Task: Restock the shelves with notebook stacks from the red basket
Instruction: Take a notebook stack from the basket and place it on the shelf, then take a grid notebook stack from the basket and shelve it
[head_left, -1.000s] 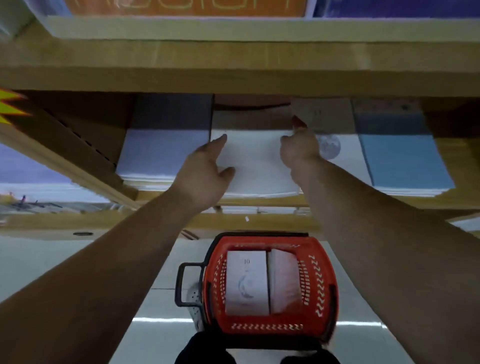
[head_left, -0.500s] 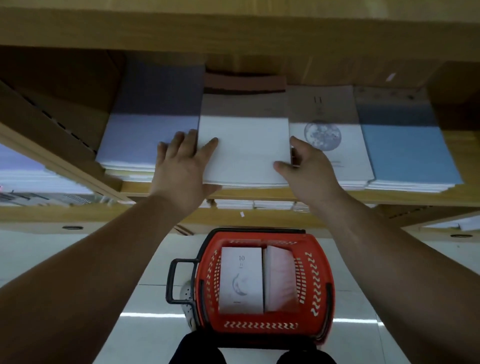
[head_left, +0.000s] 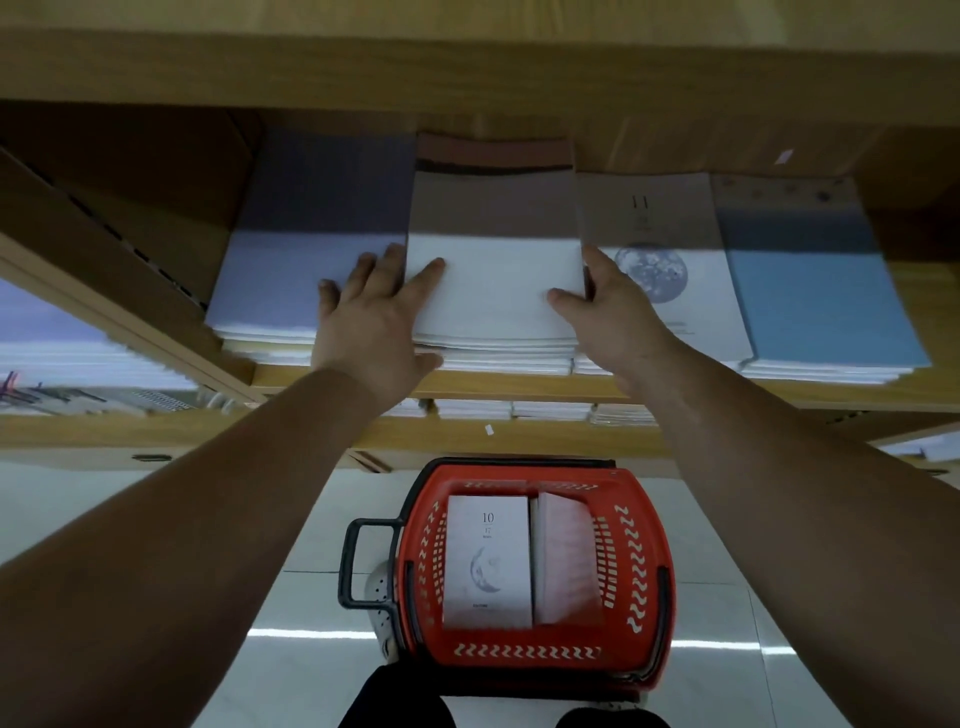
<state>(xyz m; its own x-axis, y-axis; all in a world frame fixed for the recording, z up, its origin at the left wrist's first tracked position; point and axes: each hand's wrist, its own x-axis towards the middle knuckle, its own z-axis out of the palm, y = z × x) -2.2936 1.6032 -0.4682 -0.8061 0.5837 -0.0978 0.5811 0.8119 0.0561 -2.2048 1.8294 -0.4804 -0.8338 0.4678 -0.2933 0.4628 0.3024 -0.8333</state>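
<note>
Basket (head_left: 641, 519) — red — with two notebook stacks (head_left: 488, 558) inside, right one perhaps tilted

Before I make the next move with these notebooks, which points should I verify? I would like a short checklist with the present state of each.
1. White stack lies on the shelf, between lilac stack and moon stack: ok.
2. Its front edge is flush with the neighbours: cannot tell.
3. Left hand and right hand flank it, thumbs on top, free to lift off: ok.
4. Basket holds stock, a "10" stack and a pink stack: ok.
5. Basket stands on the floor below the shelf: ok.
</note>
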